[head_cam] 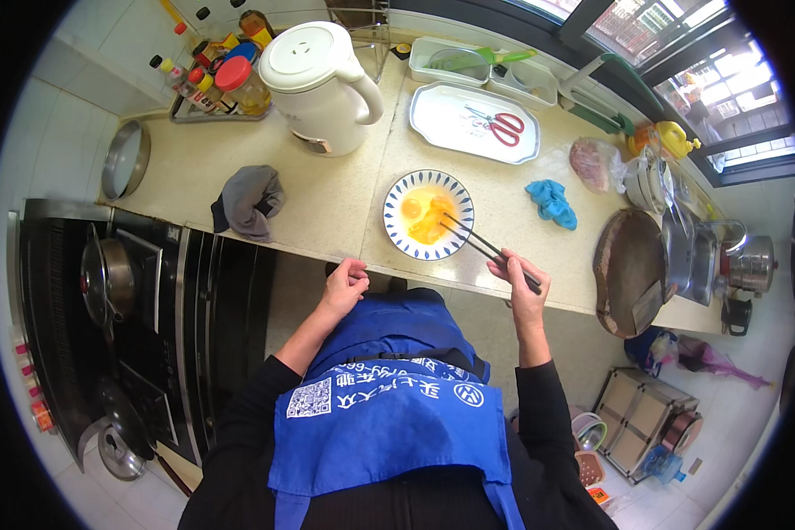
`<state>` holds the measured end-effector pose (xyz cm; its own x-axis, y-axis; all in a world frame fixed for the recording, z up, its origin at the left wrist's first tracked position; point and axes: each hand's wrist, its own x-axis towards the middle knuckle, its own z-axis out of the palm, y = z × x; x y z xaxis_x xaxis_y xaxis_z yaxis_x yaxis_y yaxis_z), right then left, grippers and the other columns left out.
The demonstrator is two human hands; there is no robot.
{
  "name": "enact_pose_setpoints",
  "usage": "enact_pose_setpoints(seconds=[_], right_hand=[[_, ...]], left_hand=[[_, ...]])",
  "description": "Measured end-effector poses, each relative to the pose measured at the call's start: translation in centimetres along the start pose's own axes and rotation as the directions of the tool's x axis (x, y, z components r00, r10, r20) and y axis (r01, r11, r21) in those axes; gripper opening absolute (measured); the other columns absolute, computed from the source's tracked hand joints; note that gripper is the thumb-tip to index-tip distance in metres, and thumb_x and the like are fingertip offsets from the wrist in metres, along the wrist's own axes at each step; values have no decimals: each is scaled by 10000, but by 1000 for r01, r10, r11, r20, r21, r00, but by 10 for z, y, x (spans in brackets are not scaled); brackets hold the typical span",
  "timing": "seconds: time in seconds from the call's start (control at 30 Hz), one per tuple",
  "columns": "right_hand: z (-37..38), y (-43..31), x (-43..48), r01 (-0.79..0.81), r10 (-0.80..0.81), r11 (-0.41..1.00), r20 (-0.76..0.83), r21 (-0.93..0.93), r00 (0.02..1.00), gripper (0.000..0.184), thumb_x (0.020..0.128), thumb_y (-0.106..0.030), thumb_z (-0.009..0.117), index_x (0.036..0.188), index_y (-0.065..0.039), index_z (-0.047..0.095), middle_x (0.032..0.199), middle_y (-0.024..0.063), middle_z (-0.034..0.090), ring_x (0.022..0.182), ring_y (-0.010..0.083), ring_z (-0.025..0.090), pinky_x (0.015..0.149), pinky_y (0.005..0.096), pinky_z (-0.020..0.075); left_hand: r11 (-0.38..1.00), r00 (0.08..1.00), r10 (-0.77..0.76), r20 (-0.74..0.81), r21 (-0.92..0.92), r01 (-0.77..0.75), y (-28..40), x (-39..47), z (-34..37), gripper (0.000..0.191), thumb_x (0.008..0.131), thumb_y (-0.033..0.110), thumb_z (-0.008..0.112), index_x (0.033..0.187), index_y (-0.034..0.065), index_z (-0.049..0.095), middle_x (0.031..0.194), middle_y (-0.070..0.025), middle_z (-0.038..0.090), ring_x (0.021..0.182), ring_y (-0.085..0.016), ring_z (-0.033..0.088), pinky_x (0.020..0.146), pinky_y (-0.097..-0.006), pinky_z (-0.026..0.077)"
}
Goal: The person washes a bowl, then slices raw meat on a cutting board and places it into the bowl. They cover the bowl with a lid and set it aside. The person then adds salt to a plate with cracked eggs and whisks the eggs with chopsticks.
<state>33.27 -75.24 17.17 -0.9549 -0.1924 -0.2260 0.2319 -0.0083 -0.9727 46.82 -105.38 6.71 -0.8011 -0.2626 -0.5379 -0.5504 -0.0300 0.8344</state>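
Note:
My right hand grips a pair of black chopsticks, whose tips are in yellow egg partly mixed in a white plate with blue marks. At least one yolk looks whole at the left of the egg. My left hand rests near the counter's front edge, left of the plate, with its fingers curled and nothing seen in it. Behind the plate, red-handled scissors lie on a white tray. To the right is a crumpled blue cloth or glove.
A white electric kettle stands behind a grey cloth on the left. On the right are a round wooden chopping board, bagged meat and a sink. A gas stove with pans is at far left.

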Motion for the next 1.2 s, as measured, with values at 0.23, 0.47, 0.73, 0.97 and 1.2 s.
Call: enact_pose_setpoints(seconds=[0.23,0.47,0.73,0.97,1.2], right_hand=[[4,0,7,4,-4,1000,-39,0,999,245,950,-50,532,1062,150,619,907,215,682,818,284,705,762,323,582],[6,1,9,10,-9,1000,51,-9,999,241,947,-42,538,1063,155,615,913,219,682,807,285,707,761,325,582],[14,3,15,-60,58,998,89,19,994,232,946,-32,534,1068,145,620,904,208,684,789,281,705,752,330,585],[18,1,19,-22,20,999,45,48,999,231,956,-34,522,1061,145,621,922,203,679,816,271,702,765,323,589],[21,-1,23,62,-61,998,41,-20,997,223,951,-30,526,1051,142,627,902,192,683,802,264,704,760,318,588]], left_hand=[[1000,1000,21,-2,0,-21,-1,-4,-1,302,828,56,631,1118,33,549,943,-86,607,735,-135,623,576,-281,549],[1000,1000,19,-9,0,-19,-4,-3,-2,298,826,58,629,1113,30,553,943,-88,609,730,-137,625,571,-280,549],[1000,1000,24,-5,-2,-24,-6,-2,-2,311,821,64,633,1120,28,554,940,-89,612,730,-139,626,575,-282,549],[1000,1000,12,1,0,-12,-5,-2,-1,314,822,65,634,1123,25,551,943,-92,610,743,-140,626,580,-286,549],[1000,1000,-5,-10,-1,5,-5,-3,0,301,828,60,630,1117,25,552,933,-91,609,734,-139,624,581,-284,547]])
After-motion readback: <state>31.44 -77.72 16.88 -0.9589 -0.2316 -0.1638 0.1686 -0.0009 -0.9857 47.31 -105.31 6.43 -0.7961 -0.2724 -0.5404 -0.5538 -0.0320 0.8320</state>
